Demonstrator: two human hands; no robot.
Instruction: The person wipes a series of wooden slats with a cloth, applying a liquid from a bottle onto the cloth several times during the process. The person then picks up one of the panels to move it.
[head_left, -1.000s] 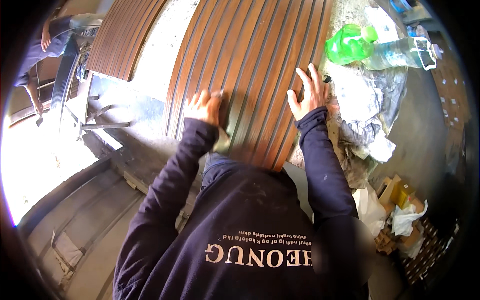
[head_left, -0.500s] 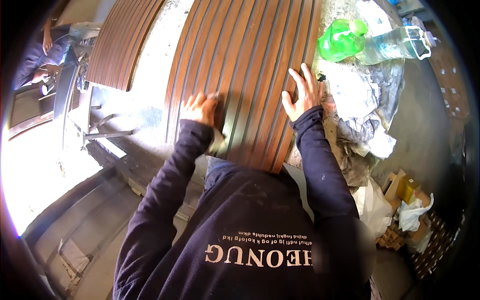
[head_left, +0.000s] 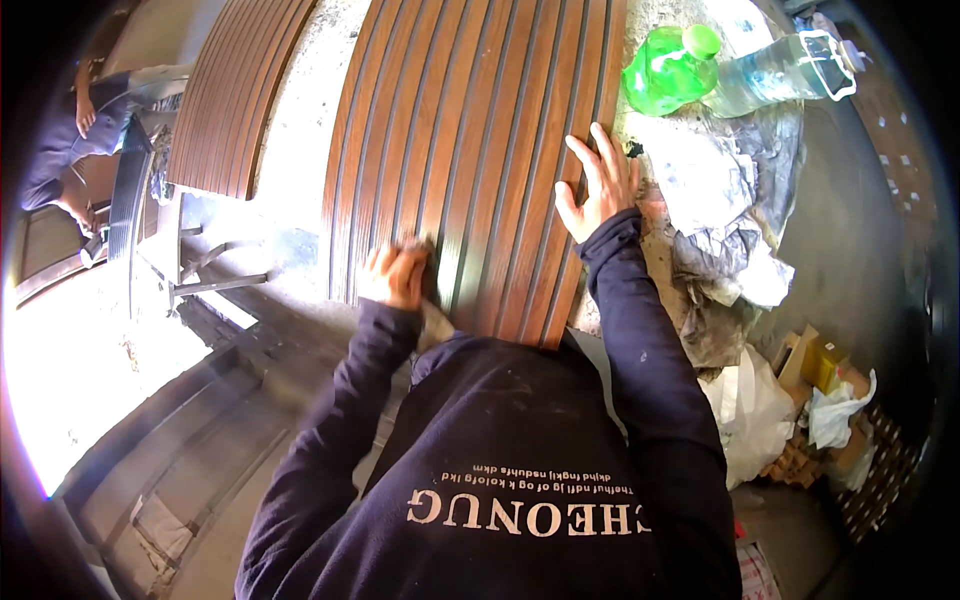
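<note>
A brown, wood-grained slatted panel (head_left: 470,170) with dark grooves lies lengthwise in front of me, its near end close to my waist. My left hand (head_left: 397,275) is closed on a pale cloth (head_left: 432,325), pressed to the panel's near left part. Most of the cloth is hidden under the hand; a loose end hangs by the wrist. At the panel's right edge my right hand (head_left: 603,190) lies flat with its fingers spread, holding nothing.
Right of the panel stand a green bottle (head_left: 670,72) and a clear handled bottle (head_left: 780,75), beside crumpled plastic sheeting (head_left: 710,200). Another slatted panel (head_left: 235,95) lies at the far left. A person (head_left: 85,120) works beyond it. Bags and cardboard (head_left: 810,400) sit lower right.
My left hand has slid toward me along the panel with the cloth. My right hand keeps its place at the edge. At the far left, the other person's arm has shifted.
</note>
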